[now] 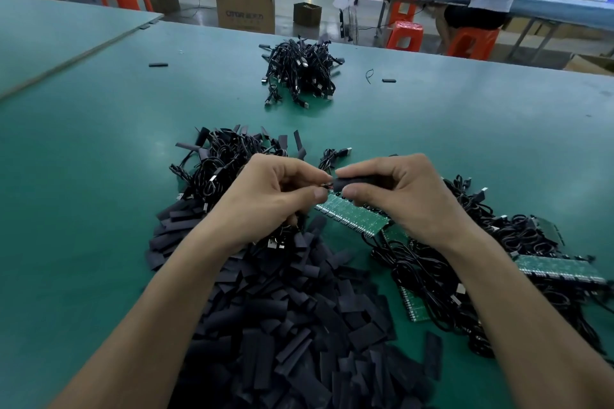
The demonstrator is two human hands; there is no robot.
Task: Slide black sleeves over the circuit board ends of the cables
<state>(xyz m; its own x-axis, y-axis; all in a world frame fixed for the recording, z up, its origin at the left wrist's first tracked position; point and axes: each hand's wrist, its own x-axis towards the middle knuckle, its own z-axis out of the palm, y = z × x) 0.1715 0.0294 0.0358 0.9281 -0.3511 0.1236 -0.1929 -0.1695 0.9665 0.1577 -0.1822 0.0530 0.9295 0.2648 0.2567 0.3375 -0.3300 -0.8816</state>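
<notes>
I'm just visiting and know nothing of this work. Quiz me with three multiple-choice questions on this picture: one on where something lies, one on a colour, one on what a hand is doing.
1. Where is the heap of loose sleeves? A. On the floor. B. On the table, nearest the worker. C. In a box.
2. What colour are the circuit boards? A. Red. B. White. C. Green.
3. What is the right hand doing? A. Pinching a black sleeve. B. Lying flat. C. Hanging empty.

Answers: 1 B, the heap spreads over the table's near part. 2 C, green strips show among the black cables. 3 A, the sleeve sits pinched in that hand.
</notes>
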